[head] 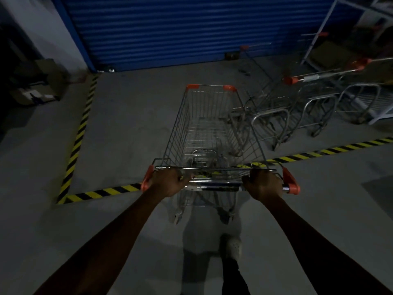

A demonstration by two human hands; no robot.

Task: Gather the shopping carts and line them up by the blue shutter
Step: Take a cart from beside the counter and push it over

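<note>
Head view, frame centre: my left hand (pixel 170 182) and right hand (pixel 263 184) curl round the chrome handle of a wire-mesh shopping cart (pixel 204 124) with orange corner caps, facing the ribbed blue shutter (pixel 180 28).

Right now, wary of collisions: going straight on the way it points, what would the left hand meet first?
The left hand grips the shopping cart's handle, so the cart moves with it. Beyond, the floor looks free up to the blue shutter, though depth is unclear.
</note>
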